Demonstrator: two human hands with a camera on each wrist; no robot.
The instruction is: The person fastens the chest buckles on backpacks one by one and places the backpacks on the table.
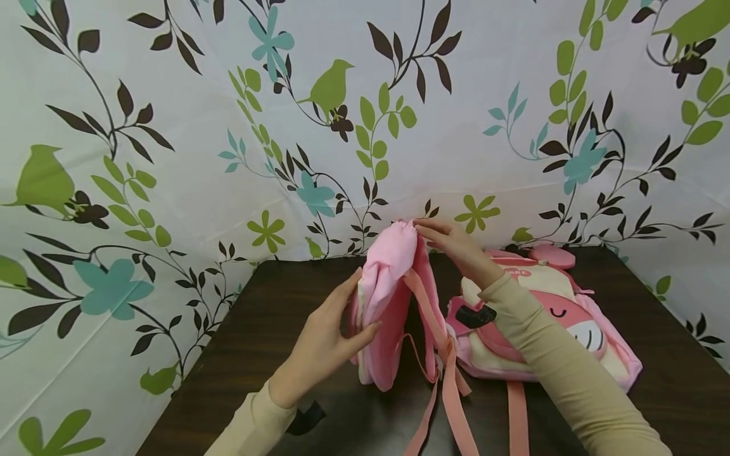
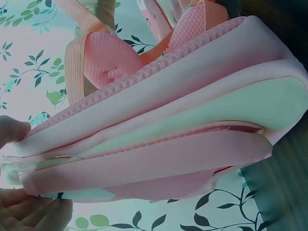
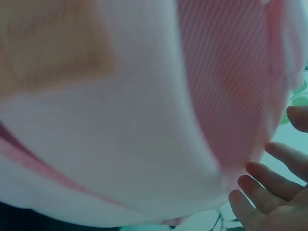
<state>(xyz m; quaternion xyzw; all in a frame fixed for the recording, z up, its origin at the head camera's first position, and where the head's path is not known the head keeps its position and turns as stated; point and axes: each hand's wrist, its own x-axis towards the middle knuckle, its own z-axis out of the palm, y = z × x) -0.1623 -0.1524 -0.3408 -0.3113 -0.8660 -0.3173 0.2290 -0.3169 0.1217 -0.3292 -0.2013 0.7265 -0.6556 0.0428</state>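
A pink backpack is gripped by the left hand and touched by the right hand's loose, spread fingers, beside a face-patterned backpack.

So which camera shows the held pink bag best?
The left wrist view: the pink bag spans it, its layered side clear. The head view shows it smaller, partly behind the left hand; the right wrist view, a blurred close-up.

The head view's bottom edge cuts off the held backpack's straps.
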